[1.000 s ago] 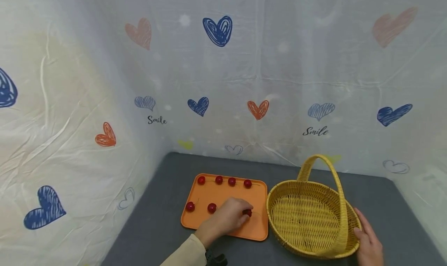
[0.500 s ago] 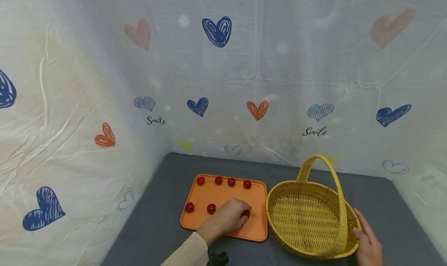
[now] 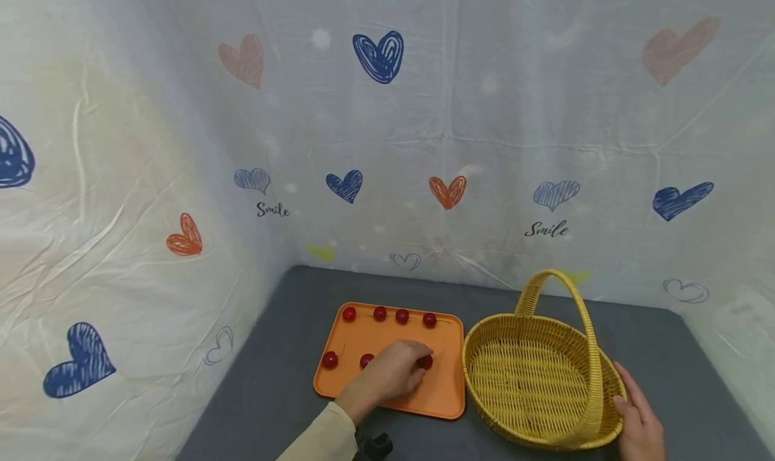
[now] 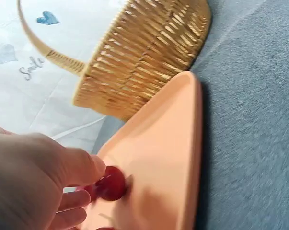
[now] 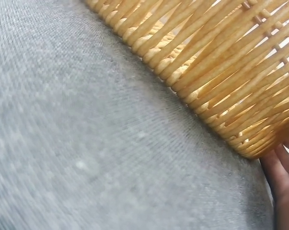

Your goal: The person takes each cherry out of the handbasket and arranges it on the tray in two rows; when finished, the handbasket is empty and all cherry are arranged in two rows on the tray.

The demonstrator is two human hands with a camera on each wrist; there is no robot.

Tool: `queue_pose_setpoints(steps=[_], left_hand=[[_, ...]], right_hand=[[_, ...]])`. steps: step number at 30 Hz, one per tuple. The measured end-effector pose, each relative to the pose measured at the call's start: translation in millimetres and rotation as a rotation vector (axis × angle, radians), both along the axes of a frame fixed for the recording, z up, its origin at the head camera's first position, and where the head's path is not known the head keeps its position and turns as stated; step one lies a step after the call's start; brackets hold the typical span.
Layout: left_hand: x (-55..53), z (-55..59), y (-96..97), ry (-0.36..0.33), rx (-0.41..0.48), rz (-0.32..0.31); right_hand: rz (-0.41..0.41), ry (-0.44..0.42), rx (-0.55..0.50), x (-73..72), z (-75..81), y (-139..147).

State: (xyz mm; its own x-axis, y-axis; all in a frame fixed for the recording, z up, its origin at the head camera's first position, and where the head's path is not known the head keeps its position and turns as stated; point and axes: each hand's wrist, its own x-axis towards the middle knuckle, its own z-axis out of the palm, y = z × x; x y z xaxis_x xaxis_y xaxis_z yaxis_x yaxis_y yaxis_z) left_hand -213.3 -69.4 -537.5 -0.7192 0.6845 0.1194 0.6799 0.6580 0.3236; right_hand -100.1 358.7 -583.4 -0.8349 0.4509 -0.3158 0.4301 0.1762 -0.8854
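Note:
My left hand (image 3: 393, 370) is over the orange tray (image 3: 448, 400), its thumb and fingers pinching a dark red cherry (image 3: 425, 362) with a thin stem. In the left wrist view the thumb lies against that cherry (image 4: 112, 183), close above the tray's surface. More red cherries sit on the tray: several along its far edge, including one cherry (image 3: 429, 320) at the right, plus a cherry (image 3: 329, 359) at the left and another cherry (image 3: 366, 360) partly hidden by my hand. On the right, my right hand (image 3: 642, 420) grips the side of a yellow wicker basket (image 3: 527, 380), thumb at the rim.
The basket's tall arched handle (image 3: 590, 353) rises over its right part. Basket and tray stand side by side on a grey tabletop (image 3: 254, 407). A pale curtain (image 3: 387, 124) printed with hearts closes off the back and sides.
My left hand and the pinched cherry have shifted slightly away from me and to the left. The right hand and basket stay in place.

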Motion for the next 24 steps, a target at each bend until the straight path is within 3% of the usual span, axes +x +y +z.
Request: queue_pose_setpoints(steps=[6, 9, 11, 17, 20, 24], left_hand=[[6.6, 21.8, -23.6, -0.001, 0.056, 0.051], [10.4, 37.1, -45.3, 0.019, 0.081, 0.096], [12.0, 49.1, -62.5, 0.073, 0.094, 0.131], [11.0, 87.8, -119.7, 0.317, 0.149, 0.243], [8.4, 109.8, -144.8, 0.425, 0.188, 0.280], [7.1, 134.8, -169.8, 0.552, 0.253, 0.350]], right_hand=[[0.005, -0.055, -0.075, 0.9, 4.4, 8], [0.012, -0.028, -0.035, 5.3, 8.2, 12], [-0.005, 0.026, 0.022, 9.4, 11.5, 14], [0.029, 0.314, 0.450, 22.5, 32.8, 25], [0.075, 0.388, 0.682, 24.7, 59.4, 33], [0.059, 0.613, 0.885, 23.9, 99.7, 40]])
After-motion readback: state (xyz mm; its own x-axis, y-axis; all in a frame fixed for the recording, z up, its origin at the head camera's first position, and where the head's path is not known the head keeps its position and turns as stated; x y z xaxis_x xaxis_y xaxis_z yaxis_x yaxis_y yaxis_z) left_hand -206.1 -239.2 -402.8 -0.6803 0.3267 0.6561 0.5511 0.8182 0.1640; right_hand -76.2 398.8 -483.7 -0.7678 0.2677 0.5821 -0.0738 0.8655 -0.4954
